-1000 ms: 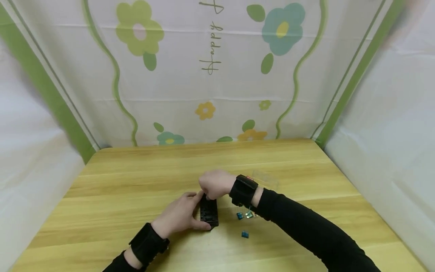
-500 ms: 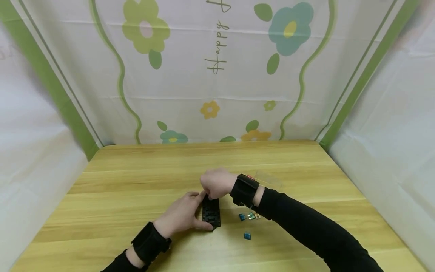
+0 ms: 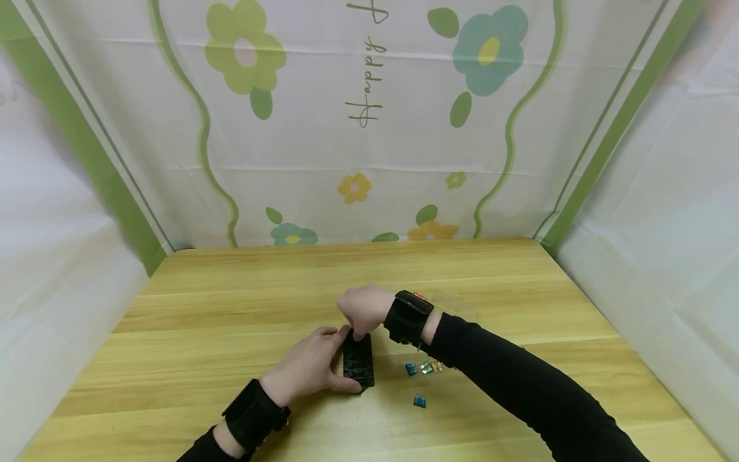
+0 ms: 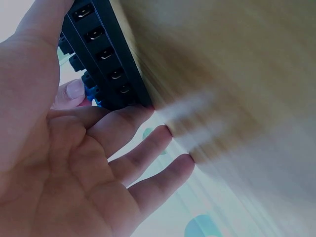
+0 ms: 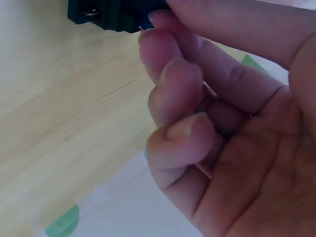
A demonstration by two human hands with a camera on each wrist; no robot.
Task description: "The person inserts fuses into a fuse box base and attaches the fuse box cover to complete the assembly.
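A black fuse box [image 3: 358, 361] with rows of slots lies on the table in the head view. My left hand [image 3: 305, 364] grips it lengthwise, thumb at the near end and fingers at the far end. The left wrist view shows metal contacts in the side openings of the fuse box [image 4: 105, 54]. Over its far end, my right hand [image 3: 365, 309] has thumb and index finger pinched, the other fingers curled. A small blue blade fuse [image 5: 144, 22] shows between those fingertips, right at the fuse box, mostly hidden by them.
To the right of the fuse box lie loose blade fuses: a blue fuse [image 3: 410, 369], a green fuse [image 3: 426, 367], an orange fuse [image 3: 437, 366] and another blue fuse [image 3: 419, 400] nearer. A clear plastic piece [image 3: 458, 305] lies behind the right wrist. A flowered cloth [image 3: 369, 147] hangs behind the table.
The head view has shifted slightly. My right wrist has tilted a little at the far end of the fuse box; the left hand keeps its grip.
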